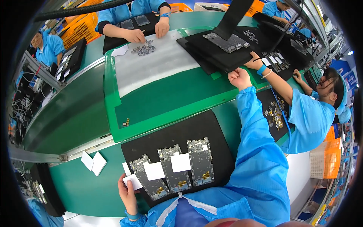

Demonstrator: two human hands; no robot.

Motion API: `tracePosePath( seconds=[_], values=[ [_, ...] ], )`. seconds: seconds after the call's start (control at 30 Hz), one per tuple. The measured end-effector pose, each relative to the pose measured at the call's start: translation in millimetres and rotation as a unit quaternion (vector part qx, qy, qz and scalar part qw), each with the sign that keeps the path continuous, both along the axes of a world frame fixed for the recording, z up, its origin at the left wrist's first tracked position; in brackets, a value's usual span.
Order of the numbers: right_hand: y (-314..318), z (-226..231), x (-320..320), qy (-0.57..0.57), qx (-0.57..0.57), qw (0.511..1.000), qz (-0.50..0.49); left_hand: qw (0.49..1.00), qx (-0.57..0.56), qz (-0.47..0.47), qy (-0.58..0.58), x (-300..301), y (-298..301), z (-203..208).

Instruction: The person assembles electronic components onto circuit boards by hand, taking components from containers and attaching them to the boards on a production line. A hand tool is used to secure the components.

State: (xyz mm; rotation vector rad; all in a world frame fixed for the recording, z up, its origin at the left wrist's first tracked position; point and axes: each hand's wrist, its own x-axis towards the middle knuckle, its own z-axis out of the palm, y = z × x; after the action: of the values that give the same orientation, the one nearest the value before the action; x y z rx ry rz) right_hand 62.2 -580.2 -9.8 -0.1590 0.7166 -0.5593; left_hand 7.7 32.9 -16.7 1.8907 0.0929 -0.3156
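My left hand is closed on a small white card, thumb on top, at the left edge of a black foam mat. Three long dark circuit boards lie side by side on this mat. White cards rest over the left and middle boards. My right arm reaches far forward. Its hand is closed at the near corner of another black mat, which carries circuit boards; my fingertips are partly hidden. A co-worker's hand is at this mat's right edge.
Two white cards lie left of my mat. A tiny component sits on the green tabletop ahead. Another person's hands work over small metal parts across the table. Gold-coloured parts lie on a dark mat at right.
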Motion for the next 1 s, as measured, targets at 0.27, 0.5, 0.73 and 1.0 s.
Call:
tracePosePath(
  seconds=[0.27,0.5,0.73,1.0],
  values=[
    [-6.4,-19.9,-9.6,-0.107,0.024,0.992,0.062,1.000,-0.009,-0.002,0.008,4.5,3.1,-2.3],
    [-10.6,-8.6,8.3,0.016,-0.006,1.000,0.014,1.000,-0.005,0.003,0.003,3.1,3.2,-2.0],
    [-26.5,9.8,40.8,0.058,0.023,0.998,0.018,1.000,-0.013,0.002,0.005,0.7,2.8,-1.7],
    [-61.7,19.4,61.9,0.162,-0.113,0.977,0.084,1.000,0.004,0.003,0.025,-0.7,0.1,5.3]
  ],
)
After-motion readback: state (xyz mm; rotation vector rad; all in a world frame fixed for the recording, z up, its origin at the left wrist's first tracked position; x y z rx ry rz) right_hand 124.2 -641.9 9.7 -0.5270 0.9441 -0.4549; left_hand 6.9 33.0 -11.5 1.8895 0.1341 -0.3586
